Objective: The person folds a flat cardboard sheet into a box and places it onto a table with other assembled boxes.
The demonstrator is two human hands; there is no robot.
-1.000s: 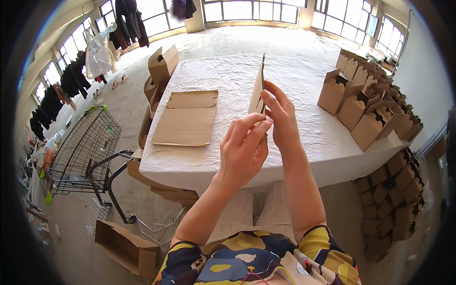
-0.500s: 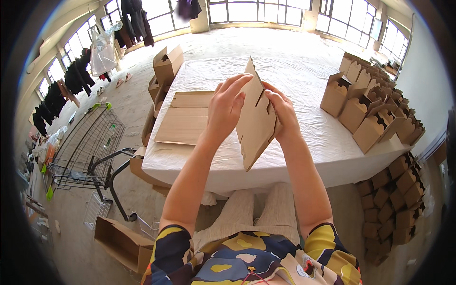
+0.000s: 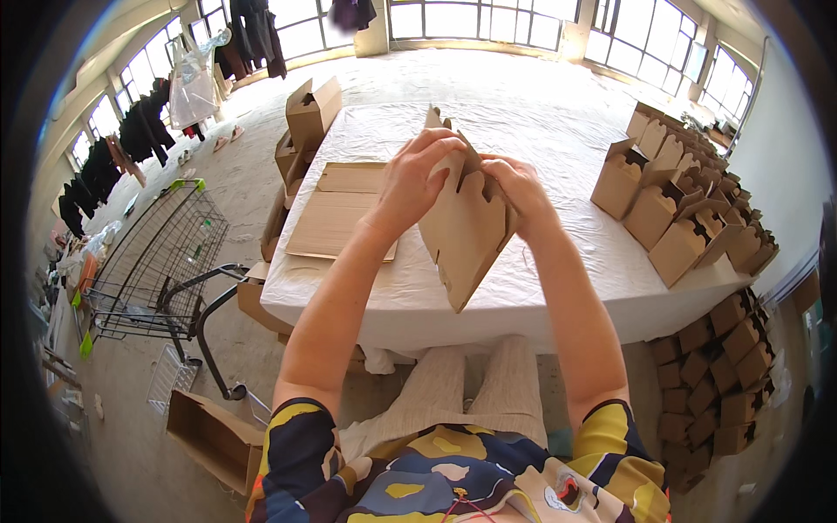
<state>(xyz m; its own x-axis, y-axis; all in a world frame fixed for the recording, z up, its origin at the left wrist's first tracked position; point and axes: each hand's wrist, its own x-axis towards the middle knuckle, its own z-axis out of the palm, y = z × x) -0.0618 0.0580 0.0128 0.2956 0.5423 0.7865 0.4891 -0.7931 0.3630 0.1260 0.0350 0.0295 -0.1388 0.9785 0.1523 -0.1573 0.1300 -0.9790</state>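
A brown cardboard box (image 3: pixel 464 234), still mostly flat, is held upright between my two hands above the near part of the table. Its upper edge has parted a little, and slots and cut flaps show there. My left hand (image 3: pixel 425 174) grips the upper left panel, fingers curled over the top edge. On the other side, my right hand (image 3: pixel 520 193) pinches the upper right edge, its fingertips partly behind the cardboard. To the left of my left hand, flat cardboard sheets (image 3: pixel 336 222) lie on the white-covered table (image 3: pixel 384 296).
Folded boxes with handle tops (image 3: pixel 680 213) stand in rows at the table's right. More boxes (image 3: pixel 715 383) are stacked below them. Cartons (image 3: pixel 312 113) line the table's left edge. A wire cart (image 3: pixel 161 253) and an open carton (image 3: pixel 214 440) stand on the floor at left.
The cardboard has begun to open from flat, its top panels now apart. My left fingers have curled over the top edge, and my right hand has shifted its hold slightly.
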